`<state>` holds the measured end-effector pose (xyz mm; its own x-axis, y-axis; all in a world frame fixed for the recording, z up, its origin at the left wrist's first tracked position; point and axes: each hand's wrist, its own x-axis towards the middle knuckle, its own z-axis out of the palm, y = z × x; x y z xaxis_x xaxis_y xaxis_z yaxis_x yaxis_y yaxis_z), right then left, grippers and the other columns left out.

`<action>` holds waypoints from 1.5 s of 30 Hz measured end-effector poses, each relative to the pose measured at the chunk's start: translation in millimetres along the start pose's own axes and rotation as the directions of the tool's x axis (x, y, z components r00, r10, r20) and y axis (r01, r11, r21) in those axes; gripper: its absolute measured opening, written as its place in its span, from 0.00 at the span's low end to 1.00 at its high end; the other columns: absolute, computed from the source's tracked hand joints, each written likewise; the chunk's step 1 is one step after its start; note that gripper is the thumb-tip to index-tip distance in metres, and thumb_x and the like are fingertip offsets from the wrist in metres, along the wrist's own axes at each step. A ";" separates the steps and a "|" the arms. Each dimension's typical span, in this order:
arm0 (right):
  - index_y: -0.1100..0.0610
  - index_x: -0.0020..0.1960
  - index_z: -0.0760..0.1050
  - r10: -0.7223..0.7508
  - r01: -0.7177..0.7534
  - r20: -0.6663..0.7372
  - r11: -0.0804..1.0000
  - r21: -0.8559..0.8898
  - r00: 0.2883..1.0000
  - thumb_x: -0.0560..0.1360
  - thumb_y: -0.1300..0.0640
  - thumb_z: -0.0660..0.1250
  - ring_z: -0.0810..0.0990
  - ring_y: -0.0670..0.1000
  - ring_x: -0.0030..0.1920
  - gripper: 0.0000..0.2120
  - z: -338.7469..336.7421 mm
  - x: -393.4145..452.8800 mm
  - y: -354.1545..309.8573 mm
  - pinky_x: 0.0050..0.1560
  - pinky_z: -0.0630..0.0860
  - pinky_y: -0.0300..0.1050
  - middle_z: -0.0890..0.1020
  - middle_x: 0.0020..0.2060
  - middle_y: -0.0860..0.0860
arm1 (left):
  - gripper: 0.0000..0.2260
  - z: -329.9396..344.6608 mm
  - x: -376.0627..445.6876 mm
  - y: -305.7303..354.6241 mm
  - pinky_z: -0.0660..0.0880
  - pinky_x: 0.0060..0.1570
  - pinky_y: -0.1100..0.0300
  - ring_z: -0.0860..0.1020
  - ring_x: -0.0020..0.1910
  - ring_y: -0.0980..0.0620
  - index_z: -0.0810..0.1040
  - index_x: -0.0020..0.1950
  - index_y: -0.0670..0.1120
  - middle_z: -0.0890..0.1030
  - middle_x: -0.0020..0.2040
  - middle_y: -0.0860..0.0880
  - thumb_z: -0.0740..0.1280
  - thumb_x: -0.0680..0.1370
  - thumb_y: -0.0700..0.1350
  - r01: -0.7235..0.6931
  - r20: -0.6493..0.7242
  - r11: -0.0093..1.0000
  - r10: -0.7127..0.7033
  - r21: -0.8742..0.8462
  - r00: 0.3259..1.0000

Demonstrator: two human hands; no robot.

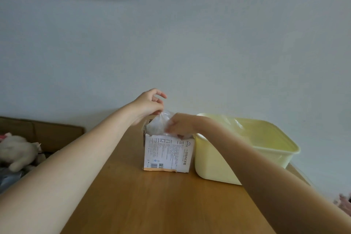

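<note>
The glove (159, 124) is sticking about half out of the box (167, 155) near the desk's (152, 205) far edge (just beside the bin (269, 138)), the left hand (150, 105) pinching its top and the right hand (180, 125) gripping it lower with curled fingers, so pulling it free is probably remaining.

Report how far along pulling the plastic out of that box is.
Done: the box stands torn open on the table. In hand: the left hand and right hand grip clear plastic, raised partly out of its top. Left: drawing it fully free.
</note>
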<state>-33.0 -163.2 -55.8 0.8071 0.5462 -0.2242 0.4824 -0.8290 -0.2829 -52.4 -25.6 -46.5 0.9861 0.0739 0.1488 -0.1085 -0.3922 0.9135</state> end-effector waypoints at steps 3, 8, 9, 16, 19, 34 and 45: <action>0.58 0.40 0.69 -0.021 0.036 0.101 0.988 -0.149 0.995 0.78 0.43 0.59 0.70 0.50 0.33 0.18 5.8 1.5 -10.7 0.45 0.73 0.45 0.72 0.34 0.51 | 0.15 -3.7 2.3 4.9 0.72 0.41 0.63 0.72 0.39 0.53 0.73 0.55 0.46 0.73 0.45 0.47 0.61 0.74 0.30 -0.019 -0.066 1.000 0.017 -0.024 0.998; 0.57 0.70 0.65 0.001 0.035 0.195 0.983 -0.179 0.981 0.73 0.34 0.60 0.77 0.52 0.48 0.35 12.7 1.6 -23.1 0.51 0.72 0.45 0.77 0.52 0.52 | 0.12 -5.5 2.5 15.0 0.70 0.38 0.66 0.70 0.35 0.54 0.74 0.47 0.47 0.74 0.42 0.47 0.59 0.74 0.31 -0.090 -0.182 0.987 0.065 -0.133 0.981; 0.57 0.70 0.65 0.012 0.025 0.193 0.981 -0.192 0.981 0.72 0.32 0.60 0.77 0.52 0.48 0.37 13.9 1.7 -23.7 0.54 0.71 0.47 0.77 0.52 0.52 | 0.12 -6.5 1.8 16.7 0.70 0.37 0.66 0.70 0.34 0.54 0.74 0.46 0.47 0.74 0.41 0.47 0.59 0.74 0.31 -0.094 -0.197 0.982 0.061 -0.162 0.979; 0.60 0.49 0.75 0.056 -0.052 -0.024 0.990 0.127 0.998 0.71 0.39 0.68 0.77 0.50 0.36 0.23 -15.5 -4.9 -12.3 0.40 0.75 0.39 0.78 0.39 0.52 | 0.07 -4.8 2.7 8.3 0.74 0.40 0.64 0.73 0.33 0.54 0.74 0.45 0.46 0.77 0.42 0.46 0.60 0.77 0.36 -0.002 -0.189 0.999 -0.009 -0.054 0.982; 0.64 0.59 0.75 0.032 -0.009 -0.256 0.996 0.093 0.966 0.72 0.43 0.68 0.78 0.53 0.42 0.26 -23.7 -9.6 -9.3 0.46 0.75 0.44 0.80 0.48 0.57 | 0.06 -0.4 3.4 12.0 0.74 0.37 0.65 0.74 0.33 0.54 0.74 0.52 0.44 0.77 0.40 0.47 0.61 0.78 0.37 -0.002 -0.229 0.998 -0.013 -0.067 0.973; 0.65 0.51 0.75 -0.093 0.454 -0.481 0.521 0.723 0.872 0.75 0.70 0.63 0.78 0.54 0.43 0.07 -38.3 -14.2 1.3 0.47 0.76 0.47 0.78 0.42 0.58 | 0.12 -2.4 -7.0 35.6 0.72 0.50 0.59 0.78 0.48 0.52 0.78 0.53 0.56 0.81 0.48 0.51 0.64 0.75 0.42 -0.090 0.172 0.967 0.133 -0.238 0.976; 0.60 0.51 0.72 0.101 0.314 -0.511 0.682 0.661 0.854 0.71 0.69 0.70 0.72 0.48 0.29 0.12 -37.5 -19.5 16.0 0.24 0.69 0.32 0.75 0.35 0.54 | 0.05 -2.2 2.2 19.3 0.70 0.37 0.63 0.75 0.39 0.52 0.75 0.42 0.48 0.76 0.41 0.48 0.71 0.74 0.41 -0.116 -0.139 0.992 0.109 -0.045 0.984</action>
<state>-28.3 -191.6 -20.9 0.9118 0.3211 0.2560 0.3576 -0.3144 -0.8794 -52.6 -31.0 -27.7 0.9412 0.1573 0.2989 -0.2280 -0.3568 0.9059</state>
